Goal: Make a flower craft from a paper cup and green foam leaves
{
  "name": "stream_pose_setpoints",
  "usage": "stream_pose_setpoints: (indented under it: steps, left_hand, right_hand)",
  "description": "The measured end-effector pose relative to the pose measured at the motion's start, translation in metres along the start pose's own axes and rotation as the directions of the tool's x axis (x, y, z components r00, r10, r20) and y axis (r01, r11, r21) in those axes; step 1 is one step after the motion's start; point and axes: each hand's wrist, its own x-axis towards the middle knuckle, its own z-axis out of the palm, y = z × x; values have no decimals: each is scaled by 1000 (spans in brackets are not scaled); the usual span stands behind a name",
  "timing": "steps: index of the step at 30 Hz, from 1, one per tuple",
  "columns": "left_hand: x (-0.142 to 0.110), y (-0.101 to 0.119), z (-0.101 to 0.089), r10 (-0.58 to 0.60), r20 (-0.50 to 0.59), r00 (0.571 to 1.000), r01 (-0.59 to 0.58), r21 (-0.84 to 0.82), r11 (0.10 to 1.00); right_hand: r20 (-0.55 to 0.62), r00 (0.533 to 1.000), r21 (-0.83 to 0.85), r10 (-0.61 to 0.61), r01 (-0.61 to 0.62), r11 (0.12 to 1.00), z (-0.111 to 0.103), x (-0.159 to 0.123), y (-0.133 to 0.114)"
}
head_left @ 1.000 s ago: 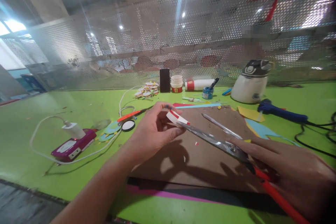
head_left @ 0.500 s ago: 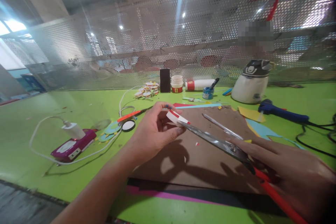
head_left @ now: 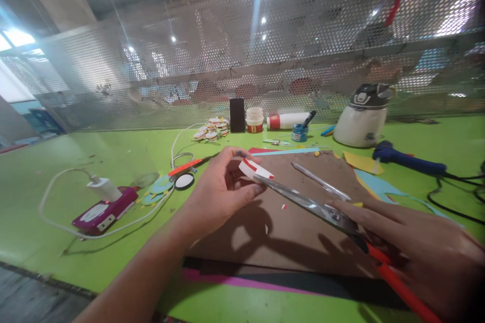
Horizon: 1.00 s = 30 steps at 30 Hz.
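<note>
Between the thumb and fingers of my left hand (head_left: pixel 223 197) is a small white piece of paper (head_left: pixel 248 168) with red edges, held up above a brown board (head_left: pixel 242 247). My right hand (head_left: pixel 420 242) grips red-handled scissors (head_left: pixel 314 206), with fingers around the handles. The blade tips point left and meet the paper's lower edge; the blades look nearly closed. Small red and white scraps (head_left: pixel 284 207) lie on the board below. A clear pen (head_left: pixel 322 181) rests on the board behind the scissors.
On the green table (head_left: pixel 34 181), a purple power strip (head_left: pixel 104 214) with a white cable stands left. At the back are a phone (head_left: pixel 237 115), paper cups (head_left: pixel 254 120), a blue jar (head_left: pixel 299 133) and a white-and-black container (head_left: pixel 361 121). A blue glue gun (head_left: pixel 409 160) lies right.
The view has shifted very slightly. Both hands, the paper and the scissors keep almost the same positions, with the blade tips still at the paper's edge.
</note>
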Motion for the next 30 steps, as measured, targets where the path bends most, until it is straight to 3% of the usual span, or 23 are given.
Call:
stream_pose_setpoints:
  steps: [4, 14, 30]
  left_hand:
    - [-1, 1, 0, -20, 5, 1000, 20, -46, 999]
    - [-1, 2, 2, -41, -13, 999, 39, -74, 996]
    - [0, -5, 2, 23, -26, 999, -23, 6, 1000]
  right_hand:
    - [139, 990, -95, -20, 33, 995, 1, -3, 3]
    - [98, 992, -140, -79, 92, 986, 3, 0, 4]
    - [25, 993, -113, -115, 118, 987, 10, -2, 7]
